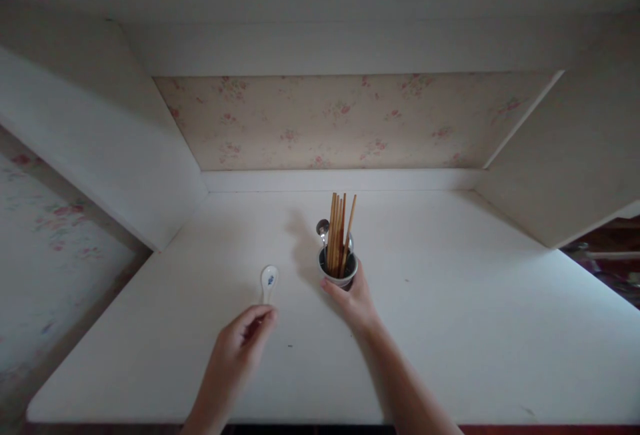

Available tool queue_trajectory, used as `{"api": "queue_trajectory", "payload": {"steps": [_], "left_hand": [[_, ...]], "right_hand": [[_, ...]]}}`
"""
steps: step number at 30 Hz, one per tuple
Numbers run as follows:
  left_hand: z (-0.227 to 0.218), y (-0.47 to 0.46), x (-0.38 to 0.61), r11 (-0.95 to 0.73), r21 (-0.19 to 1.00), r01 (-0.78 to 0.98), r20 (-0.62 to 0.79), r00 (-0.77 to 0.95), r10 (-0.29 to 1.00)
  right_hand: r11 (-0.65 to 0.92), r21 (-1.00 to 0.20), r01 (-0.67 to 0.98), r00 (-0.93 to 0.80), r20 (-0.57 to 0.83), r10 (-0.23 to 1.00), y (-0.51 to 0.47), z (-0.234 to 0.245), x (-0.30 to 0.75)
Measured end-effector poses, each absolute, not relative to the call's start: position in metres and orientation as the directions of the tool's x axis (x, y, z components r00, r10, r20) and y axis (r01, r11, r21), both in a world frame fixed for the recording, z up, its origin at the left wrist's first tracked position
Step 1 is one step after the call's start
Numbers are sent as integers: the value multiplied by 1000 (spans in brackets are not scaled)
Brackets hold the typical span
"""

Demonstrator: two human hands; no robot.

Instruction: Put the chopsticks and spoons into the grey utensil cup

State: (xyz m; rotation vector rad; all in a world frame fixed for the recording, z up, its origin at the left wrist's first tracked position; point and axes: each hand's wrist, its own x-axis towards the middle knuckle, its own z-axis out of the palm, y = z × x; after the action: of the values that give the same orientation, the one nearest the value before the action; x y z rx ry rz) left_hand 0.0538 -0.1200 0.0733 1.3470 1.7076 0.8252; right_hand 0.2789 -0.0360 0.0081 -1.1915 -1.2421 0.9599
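Note:
My left hand [246, 336] pinches the handle of a white soup spoon [269, 279] that has a small blue mark in its bowl. The spoon's bowl points away from me, left of a dark-mouthed cup [325, 273] with a pale rim. Round the cup's near right side my right hand [354, 298] is wrapped, thumb across the front. Several wooden chopsticks [335, 231] stand in the cup. A metal spoon [323, 229] leans out on the left, and another shiny utensil shows partly behind the chopsticks on the right.
The white tabletop [440, 328] runs back to a low ledge and a floral wall panel [340, 121]. White side panels [150, 155] close in left and right, with a shelf overhead. Small dark specks lie on the surface.

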Motion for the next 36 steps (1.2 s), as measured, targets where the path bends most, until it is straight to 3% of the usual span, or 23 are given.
{"api": "queue_trajectory", "payload": {"steps": [2, 6, 11, 18, 24, 30, 36], "left_hand": [[76, -106, 34, 221, 772, 596, -129, -193, 973], [64, -77, 14, 216, 567, 795, -183, -135, 974], [42, -53, 13, 147, 465, 873, -266, -21, 964], [35, -31, 13, 120, 502, 856, -276, 27, 961], [57, -34, 23, 263, 742, 616, -390, 78, 918], [125, -30, 69, 65, 912, 405, -82, 26, 996], [143, -15, 126, -241, 817, 523, 286, -5, 958]], "right_hand": [[161, -984, 83, 108, 169, 980, -36, 7, 279], [165, -981, 104, 103, 176, 979, -36, 6, 279], [156, -980, 120, 104, 169, 980, -36, 8, 280], [163, -980, 116, 98, 175, 980, -37, 14, 280], [164, -978, 128, 93, 177, 980, -37, 12, 280], [187, -976, 107, 88, 197, 977, -37, 15, 280], [198, -976, 95, 90, 206, 974, -36, 12, 279]]}}
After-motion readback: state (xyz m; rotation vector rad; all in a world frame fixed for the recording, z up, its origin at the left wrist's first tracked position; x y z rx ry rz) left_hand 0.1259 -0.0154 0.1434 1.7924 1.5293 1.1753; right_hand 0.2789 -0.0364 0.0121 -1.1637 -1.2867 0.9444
